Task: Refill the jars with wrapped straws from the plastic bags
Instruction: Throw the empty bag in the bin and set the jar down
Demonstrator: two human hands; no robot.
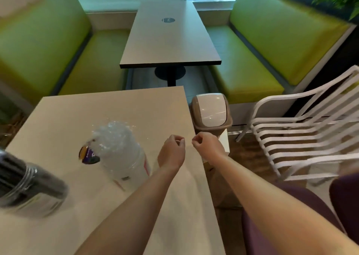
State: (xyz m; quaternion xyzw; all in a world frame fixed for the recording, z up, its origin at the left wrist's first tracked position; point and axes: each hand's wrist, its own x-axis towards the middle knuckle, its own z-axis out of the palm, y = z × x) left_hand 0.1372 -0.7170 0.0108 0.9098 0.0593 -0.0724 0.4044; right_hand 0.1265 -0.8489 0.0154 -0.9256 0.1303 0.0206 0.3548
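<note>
Both fists curled: left hand (172, 148), right hand (206, 144); can't tell if pinching anything. Straw jar (124, 153): light, crinkly, slippery wrappers. You grip jar body, not tops.

Both bare forearms reach forward, side by side. Left hand (172, 149) and right hand (206, 144) are held close together but apart, knuckles up, fingers curled inward toward each other, thumbs against fingertips. Nothing visibly held; too blurred to tell.
</note>
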